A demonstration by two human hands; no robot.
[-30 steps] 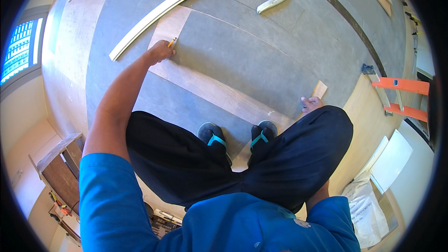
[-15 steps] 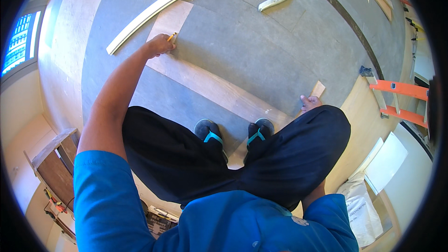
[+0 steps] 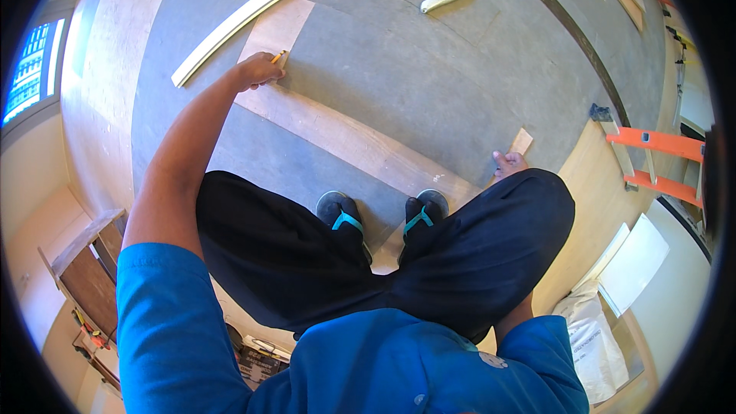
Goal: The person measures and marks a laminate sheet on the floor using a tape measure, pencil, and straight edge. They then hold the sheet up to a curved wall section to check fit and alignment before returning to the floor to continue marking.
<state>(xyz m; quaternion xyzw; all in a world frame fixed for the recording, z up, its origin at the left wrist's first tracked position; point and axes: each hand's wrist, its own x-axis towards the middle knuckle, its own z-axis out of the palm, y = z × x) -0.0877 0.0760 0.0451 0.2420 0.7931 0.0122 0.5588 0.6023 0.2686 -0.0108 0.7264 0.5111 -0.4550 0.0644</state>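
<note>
Plainly, head view: left hand (image 3: 259, 70) curled tight round pencil (image 3: 277, 56), low over bare wood strip (image 3: 345, 132) in grey floor (image 3: 376, 69). Right hand (image 3: 509, 165) half-curled at wooden piece (image 3: 522, 140) on floor just past right knee (image 3: 548, 199) — knee hides part, firmness of hold cannot be told. Piece could skid if fingers merely rest there. Left arm (image 3: 172, 161) stretched far out — balance could tip, pencil jerk. Pale rail (image 3: 261, 11) near left hand; careless knuckle could knock it.

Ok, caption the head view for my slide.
Low over a grey floor: left hand holding a yellow pencil, right hand on a wooden strip.
</note>
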